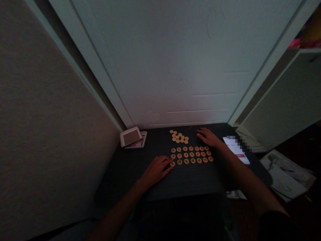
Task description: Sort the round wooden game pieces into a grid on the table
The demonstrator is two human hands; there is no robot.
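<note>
Several round wooden xiangqi pieces [192, 154] lie face up in three rows on the dark table, with red or black characters. At the left end of the nearest row, my left hand [157, 169] rests low with thumb and index fingertip on either side of a xiangqi piece [172, 164]. Behind the rows is a loose cluster of xiangqi pieces [178, 137] showing plain faces. My right hand [207, 137] hovers or rests beyond the right end of the rows, its fingers apart and holding nothing.
A phone with a lit screen [235, 150] lies right of my right forearm. An open shallow box [130, 136] sits on another box part [140, 142] at the back left. A white door panel [175, 67] rises behind the dark table [130, 170]. Papers [288, 174] lie beyond its right edge.
</note>
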